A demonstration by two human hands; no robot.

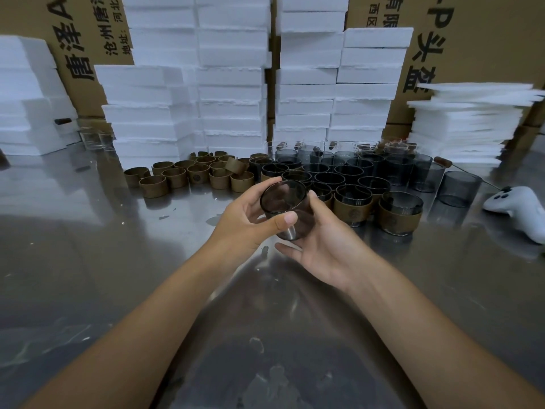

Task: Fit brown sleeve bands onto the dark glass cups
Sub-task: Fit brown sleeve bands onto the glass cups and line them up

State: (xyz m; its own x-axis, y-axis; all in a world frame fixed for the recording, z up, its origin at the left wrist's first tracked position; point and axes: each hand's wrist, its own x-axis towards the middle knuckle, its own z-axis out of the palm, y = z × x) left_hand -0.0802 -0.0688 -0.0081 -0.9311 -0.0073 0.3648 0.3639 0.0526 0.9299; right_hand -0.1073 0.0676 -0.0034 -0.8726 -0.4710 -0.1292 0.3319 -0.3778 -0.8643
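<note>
A bare dark glass cup (284,209), with no band on it, is held in the air above the steel table (118,261), tilted so its mouth faces up and toward the camera. The left hand (241,219) grips it from the left, thumb across the near side and fingers curled over the far rim. The right hand (327,249) grips it from the right, thumb against the side and fingers curved beneath the base.

Just behind and to the right, cups already wearing brown bands (352,206) stand upright on the table, and behind those is a tight cluster of bare dark cups (348,169). To the left of that cluster lies a group of loose brown bands (188,175), most standing on edge.

A white handheld controller (519,206) rests at the table's right edge. Stacks of white foam boxes (230,84) rise along the back, with printed cardboard cartons (88,39) behind them.
</note>
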